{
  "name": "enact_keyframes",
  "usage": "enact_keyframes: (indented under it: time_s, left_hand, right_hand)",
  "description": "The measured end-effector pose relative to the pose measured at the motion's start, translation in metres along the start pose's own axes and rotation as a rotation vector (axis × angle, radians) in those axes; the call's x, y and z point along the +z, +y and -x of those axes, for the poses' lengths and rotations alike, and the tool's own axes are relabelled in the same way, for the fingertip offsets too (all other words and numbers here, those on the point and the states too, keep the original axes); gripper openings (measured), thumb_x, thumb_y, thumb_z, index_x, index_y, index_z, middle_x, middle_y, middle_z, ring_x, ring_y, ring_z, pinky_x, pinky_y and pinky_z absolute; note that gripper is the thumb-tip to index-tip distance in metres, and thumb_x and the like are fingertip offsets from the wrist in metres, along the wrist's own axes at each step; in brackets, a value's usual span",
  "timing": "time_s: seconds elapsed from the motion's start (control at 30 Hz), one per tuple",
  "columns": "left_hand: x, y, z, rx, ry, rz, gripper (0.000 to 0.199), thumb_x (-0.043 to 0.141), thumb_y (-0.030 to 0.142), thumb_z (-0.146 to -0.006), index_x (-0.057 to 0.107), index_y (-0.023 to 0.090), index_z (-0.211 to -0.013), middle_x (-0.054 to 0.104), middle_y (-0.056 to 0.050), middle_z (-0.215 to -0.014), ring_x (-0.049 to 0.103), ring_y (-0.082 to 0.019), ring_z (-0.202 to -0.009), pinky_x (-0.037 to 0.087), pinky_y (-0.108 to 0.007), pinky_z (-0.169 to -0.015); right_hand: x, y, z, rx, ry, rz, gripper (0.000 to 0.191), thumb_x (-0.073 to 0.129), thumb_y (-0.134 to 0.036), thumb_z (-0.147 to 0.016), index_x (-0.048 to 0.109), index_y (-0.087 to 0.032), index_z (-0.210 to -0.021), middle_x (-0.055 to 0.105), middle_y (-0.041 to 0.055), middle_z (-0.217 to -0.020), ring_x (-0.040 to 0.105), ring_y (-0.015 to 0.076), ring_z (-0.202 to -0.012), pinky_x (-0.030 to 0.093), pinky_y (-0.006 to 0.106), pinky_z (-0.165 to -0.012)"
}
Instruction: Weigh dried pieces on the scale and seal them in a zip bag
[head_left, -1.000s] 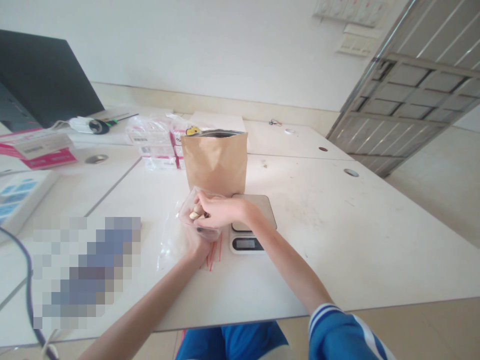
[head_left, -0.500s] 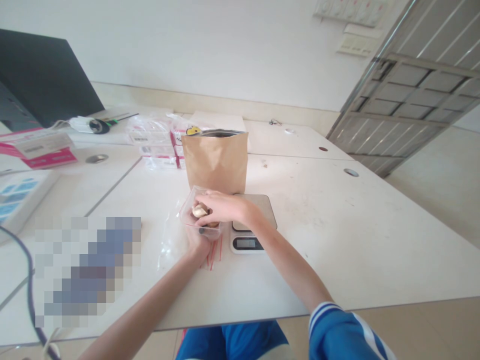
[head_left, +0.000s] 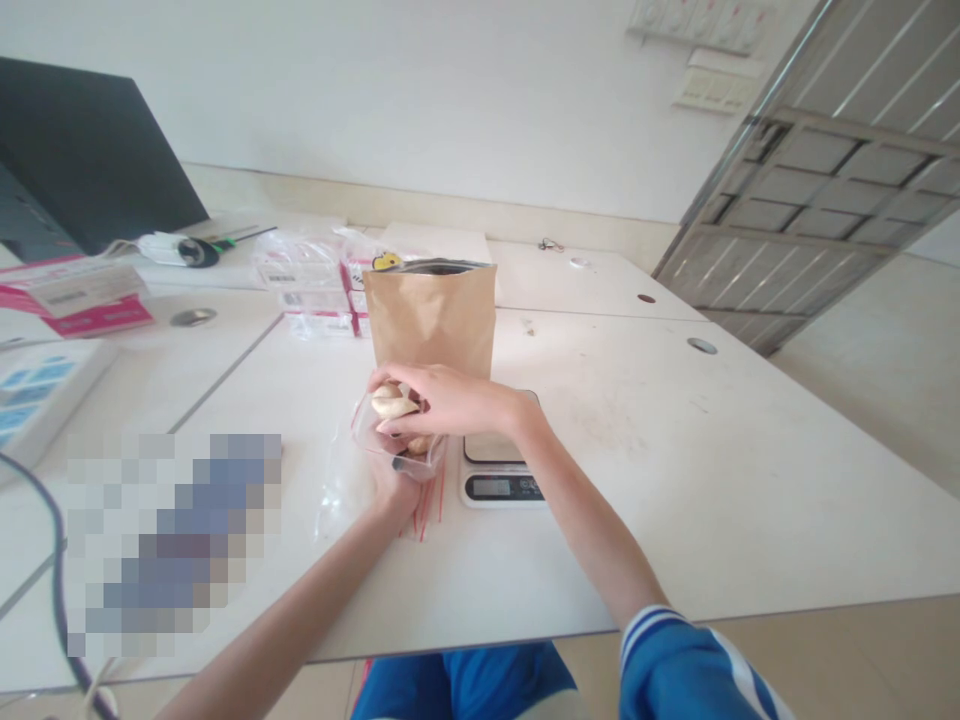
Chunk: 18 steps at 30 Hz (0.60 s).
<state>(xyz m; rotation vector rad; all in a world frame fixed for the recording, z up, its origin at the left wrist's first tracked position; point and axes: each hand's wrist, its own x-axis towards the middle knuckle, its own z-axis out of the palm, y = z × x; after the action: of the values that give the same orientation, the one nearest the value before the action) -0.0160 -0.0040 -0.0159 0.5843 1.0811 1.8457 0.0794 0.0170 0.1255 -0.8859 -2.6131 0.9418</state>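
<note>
My left hand [head_left: 401, 492] is closed round a small clear zip bag [head_left: 365, 425], holding it mouth up. Inside the bag a brownish lump [head_left: 418, 445] shows through the plastic. Over the bag's mouth, my right hand [head_left: 457, 398] pinches a cream-coloured, mushroom-like piece [head_left: 394, 402] with darker parts beside it; its exact kind is unclear. Flat clear bags with red zip strips [head_left: 425, 510] lie under my left wrist. Beside my hands is a kitchen scale [head_left: 491, 488], partly covered by my right forearm. Just behind stands an open brown paper pouch [head_left: 435, 315].
Plastic-wrapped pink and white boxes [head_left: 311, 285] are stacked behind the pouch to the left. A dark monitor [head_left: 97, 150], another pink box [head_left: 97, 300] and a cable [head_left: 56, 540] occupy the left side. A blurred-out patch [head_left: 187, 540] covers something nearer me.
My right hand has risen slightly at the bag's mouth with the cream-coloured piece, which shows more fully now. The bag's opening has shifted a little, and more of the scale's display panel is uncovered.
</note>
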Motion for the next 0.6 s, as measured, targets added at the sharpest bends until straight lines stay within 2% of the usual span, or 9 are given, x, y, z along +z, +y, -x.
enact_keyframes:
  time_s: [0.1,0.17,0.23,0.37,0.43,0.5,0.6]
  left_hand:
    - [0.0,0.001,0.003,-0.044,0.012,0.019,0.017,0.067,0.029,-0.067,0.055,0.019,-0.075,0.062,0.0,-0.069,0.059,-0.014,-0.065,0.047,-0.021,-0.053]
    - [-0.001,0.001,0.006,-0.08,0.003,0.036,0.022,0.07,0.021,-0.062,0.056,0.02,-0.079,0.063,0.001,-0.069,0.059,-0.014,-0.062,0.047,-0.021,-0.05]
    - [-0.002,0.001,0.007,-0.105,-0.016,0.053,0.03,0.072,0.015,-0.057,0.057,0.021,-0.083,0.064,0.002,-0.07,0.059,-0.014,-0.063,0.049,-0.021,-0.05]
    - [-0.004,0.0,0.008,-0.108,-0.044,0.089,0.044,0.076,0.011,-0.05,0.056,0.025,-0.087,0.066,0.003,-0.072,0.06,-0.014,-0.062,0.05,-0.021,-0.049]
    - [-0.005,-0.001,0.008,-0.106,-0.066,0.103,0.052,0.077,0.009,-0.044,0.056,0.025,-0.089,0.066,0.004,-0.073,0.061,-0.014,-0.062,0.05,-0.021,-0.049]
    - [-0.006,-0.002,0.007,-0.107,-0.081,0.114,0.053,0.078,0.011,-0.044,0.056,0.026,-0.089,0.066,0.004,-0.072,0.061,-0.014,-0.062,0.05,-0.021,-0.048]
    - [-0.006,-0.003,0.006,-0.12,-0.082,0.129,0.045,0.077,0.017,-0.051,0.056,0.027,-0.09,0.065,0.003,-0.069,0.061,-0.014,-0.06,0.049,-0.021,-0.046]
  right_hand:
    - [-0.01,0.006,0.004,-0.088,0.072,-0.104,0.03,0.061,-0.025,-0.084,0.049,-0.022,-0.112,0.06,0.0057,-0.11,0.057,0.0169,-0.102,0.047,0.027,-0.083]
    - [-0.016,0.011,0.007,-0.191,0.194,-0.17,0.03,0.06,-0.025,-0.085,0.048,-0.023,-0.112,0.057,0.0062,-0.118,0.054,0.016,-0.11,0.047,0.026,-0.088]
    - [-0.023,0.016,0.008,-0.26,0.405,-0.167,0.031,0.058,-0.028,-0.087,0.045,-0.025,-0.115,0.052,0.0059,-0.125,0.052,0.0157,-0.115,0.048,0.026,-0.09]
    - [-0.037,0.028,-0.003,-0.245,0.911,-0.025,0.035,0.047,-0.035,-0.093,0.034,-0.028,-0.125,0.045,0.0072,-0.133,0.053,0.0165,-0.114,0.05,0.03,-0.089]
    - [-0.046,0.035,-0.014,-0.241,1.06,0.057,0.036,0.047,-0.034,-0.093,0.033,-0.027,-0.125,0.044,0.009,-0.133,0.052,0.0175,-0.114,0.05,0.031,-0.091]
    - [-0.055,0.042,-0.027,-0.23,1.1,0.151,0.036,0.048,-0.032,-0.093,0.033,-0.026,-0.125,0.045,0.0099,-0.132,0.052,0.0188,-0.116,0.048,0.033,-0.095]
    - [-0.063,0.051,-0.043,-0.188,1.036,0.274,0.037,0.047,-0.029,-0.093,0.035,-0.028,-0.129,0.047,0.0098,-0.13,0.051,0.0201,-0.116,0.045,0.036,-0.099]
